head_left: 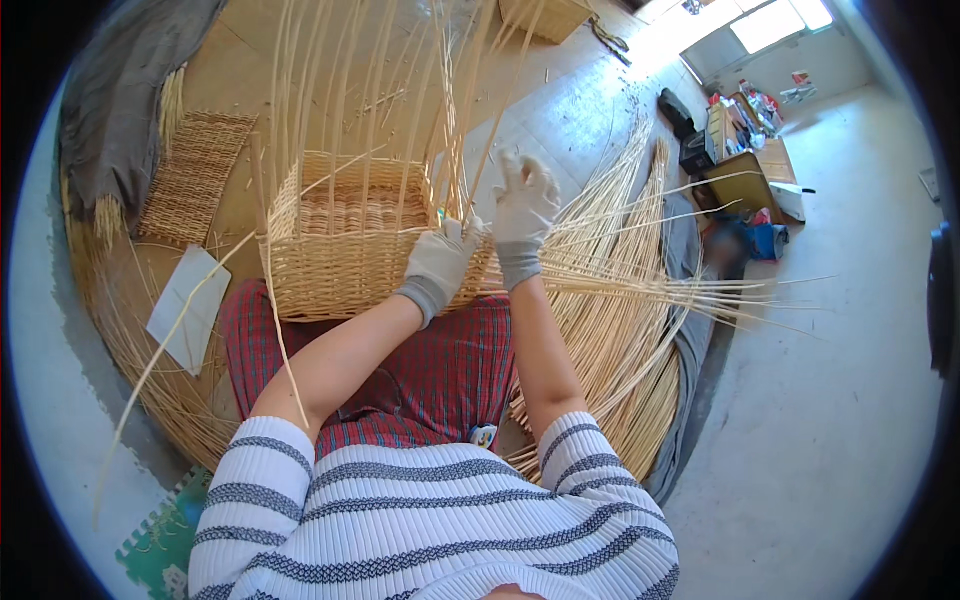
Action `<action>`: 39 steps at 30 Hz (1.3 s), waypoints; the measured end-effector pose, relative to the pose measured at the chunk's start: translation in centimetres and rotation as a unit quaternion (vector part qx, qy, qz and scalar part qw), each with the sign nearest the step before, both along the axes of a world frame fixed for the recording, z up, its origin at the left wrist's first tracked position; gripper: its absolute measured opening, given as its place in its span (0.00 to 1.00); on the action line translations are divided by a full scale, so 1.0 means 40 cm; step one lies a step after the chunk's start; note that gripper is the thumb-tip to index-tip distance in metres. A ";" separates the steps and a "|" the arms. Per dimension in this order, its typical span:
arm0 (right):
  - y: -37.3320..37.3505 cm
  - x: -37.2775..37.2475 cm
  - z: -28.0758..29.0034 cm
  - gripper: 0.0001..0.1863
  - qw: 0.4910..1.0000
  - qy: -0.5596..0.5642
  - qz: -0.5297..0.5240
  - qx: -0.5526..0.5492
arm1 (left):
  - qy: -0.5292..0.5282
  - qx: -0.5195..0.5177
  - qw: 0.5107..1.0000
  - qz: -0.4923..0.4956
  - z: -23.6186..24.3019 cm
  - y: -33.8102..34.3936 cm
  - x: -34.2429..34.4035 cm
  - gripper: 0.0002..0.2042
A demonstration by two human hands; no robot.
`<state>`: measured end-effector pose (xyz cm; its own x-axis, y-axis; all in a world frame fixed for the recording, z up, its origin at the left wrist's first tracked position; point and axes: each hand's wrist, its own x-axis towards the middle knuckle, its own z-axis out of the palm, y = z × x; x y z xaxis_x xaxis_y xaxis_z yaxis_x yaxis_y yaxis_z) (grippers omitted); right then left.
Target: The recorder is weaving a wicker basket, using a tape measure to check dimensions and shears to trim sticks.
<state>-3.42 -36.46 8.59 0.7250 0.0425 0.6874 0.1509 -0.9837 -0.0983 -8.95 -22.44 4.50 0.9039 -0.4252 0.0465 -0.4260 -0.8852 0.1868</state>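
And here sits the basket (330, 278) at the lap (465, 350), likely light, springy and safest held by its firm woven wall, the left hand (440, 260) clasping its near right corner, the right hand (527, 208) raised alongside, fingers curled, whether around a strand I can't tell.
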 end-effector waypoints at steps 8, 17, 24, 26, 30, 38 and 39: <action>0.200 -0.146 -0.038 0.23 0.808 0.169 0.330 0.457 | -0.008 -0.380 0.925 0.015 -0.004 0.223 -0.093 0.33; 0.719 0.045 -0.062 0.60 0.676 0.451 0.162 0.560 | -0.076 -0.511 0.817 0.258 -0.199 0.639 -0.202 0.28; 0.752 0.038 -0.140 0.43 0.652 0.291 0.218 0.666 | -0.032 -0.417 0.870 0.262 -0.187 0.703 -0.163 0.29; 0.749 0.020 -0.152 0.29 0.602 0.303 0.265 0.689 | -0.069 -0.262 0.914 0.304 -0.186 0.705 -0.159 0.29; 0.733 0.001 -0.148 0.14 0.665 0.221 0.367 0.612 | -0.033 -0.469 0.829 0.304 -0.185 0.691 -0.156 0.21; 0.679 -0.042 -0.023 0.20 0.724 -0.006 0.385 0.573 | -0.168 -0.268 0.918 0.241 -0.086 0.678 -0.162 0.20; 0.664 -0.052 -0.010 0.19 0.646 0.087 0.427 0.627 | -0.150 -0.254 0.924 0.242 -0.076 0.685 -0.158 0.20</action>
<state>-5.50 -9.92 8.21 0.8761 -0.0342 0.4810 0.4656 0.3197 -0.8253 -15.28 4.94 1.46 0.8963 0.1715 0.4089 -0.1032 -0.8161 0.5687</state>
